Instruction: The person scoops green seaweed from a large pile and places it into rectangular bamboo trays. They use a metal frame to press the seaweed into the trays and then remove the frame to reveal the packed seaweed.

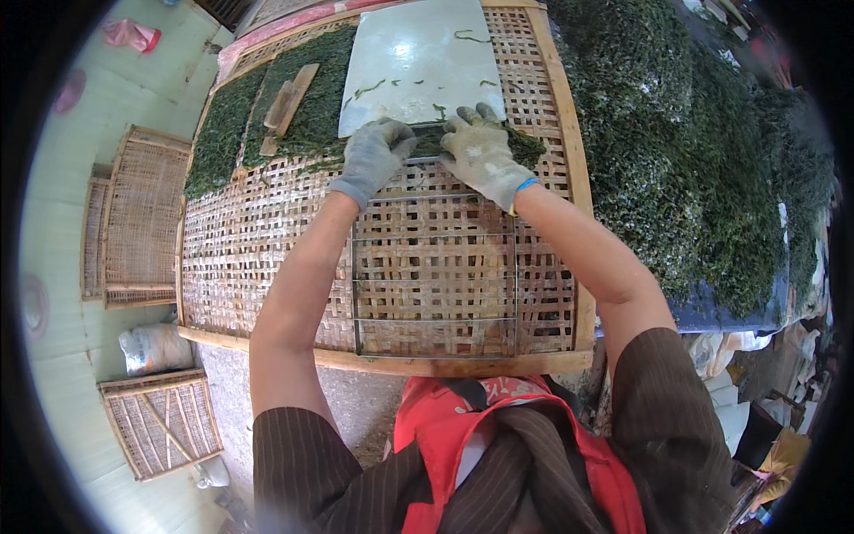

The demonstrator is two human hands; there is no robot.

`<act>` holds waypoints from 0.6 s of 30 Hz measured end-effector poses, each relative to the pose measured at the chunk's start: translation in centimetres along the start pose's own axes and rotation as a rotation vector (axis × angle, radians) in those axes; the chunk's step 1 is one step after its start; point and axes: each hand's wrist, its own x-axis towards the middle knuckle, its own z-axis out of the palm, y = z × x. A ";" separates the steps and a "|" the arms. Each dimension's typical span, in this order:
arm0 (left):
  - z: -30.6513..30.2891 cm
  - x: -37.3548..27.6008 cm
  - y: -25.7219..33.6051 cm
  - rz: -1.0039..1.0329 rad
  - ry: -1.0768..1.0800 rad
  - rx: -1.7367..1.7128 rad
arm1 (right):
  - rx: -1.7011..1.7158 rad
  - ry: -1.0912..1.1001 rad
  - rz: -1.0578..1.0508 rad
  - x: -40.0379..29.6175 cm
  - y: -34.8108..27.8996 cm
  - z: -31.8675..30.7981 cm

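My left hand (381,155), in a pale grey work glove, rests by the near left corner of a smooth whitish sheet (420,60). Its fingers are curled, and what lies under them is hidden. My right hand (482,150), gloved alike, lies palm down with bent fingers across the sheet's near edge. Dark green seaweed-like strands (427,141) show between my hands, within the far end of a thin metal frame (435,319) with crossbars. That frame lies on a woven bamboo rack (287,267) with a wooden border. More strands (527,147) poke out right of my right hand.
Green layers (217,137) cover the rack's far left, with a wooden handled board (291,103) on top. A large green heap (667,167) stands to the right over a blue sheet (707,307). Further woven racks (148,220) lean against the left wall.
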 end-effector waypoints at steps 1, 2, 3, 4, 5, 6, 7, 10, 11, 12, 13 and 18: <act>-0.2 0.1 0.0 -0.009 0.014 0.025 | -0.056 -0.014 -0.025 0.0 0.6 -0.3; -0.3 0.2 0.0 -0.016 0.028 0.050 | -0.098 0.057 -0.058 0.0 1.4 -0.5; -0.1 0.2 -0.2 -0.034 0.013 0.058 | -0.108 0.079 -0.081 -0.3 2.5 -1.1; 0.2 0.3 -0.4 -0.050 -0.001 0.067 | -0.135 0.073 -0.077 -0.5 3.4 -2.4; 0.6 0.4 -0.4 -0.066 -0.015 0.076 | -0.162 0.067 -0.072 -0.8 4.2 -3.4; 0.9 0.7 -0.1 -0.069 -0.041 0.109 | -0.135 0.011 -0.013 -1.1 5.3 -3.6; 1.3 1.0 0.3 -0.073 -0.067 0.142 | -0.107 -0.046 0.048 -1.1 6.4 -3.8; 2.6 1.4 0.9 -0.061 -0.082 0.236 | -0.001 -0.061 0.176 -3.2 9.8 -2.8; 3.0 1.3 1.0 -0.055 -0.076 0.267 | 0.039 -0.039 0.209 -4.3 10.9 -2.2; 2.4 1.0 1.7 -0.063 -0.046 0.271 | 0.139 0.021 0.274 -5.4 11.0 -2.6; 2.3 0.9 2.4 -0.056 -0.032 0.221 | 0.241 0.087 0.344 -6.5 11.8 -2.7; 4.3 1.5 6.3 0.018 -0.080 0.069 | 0.845 0.312 0.608 -12.7 12.9 -4.9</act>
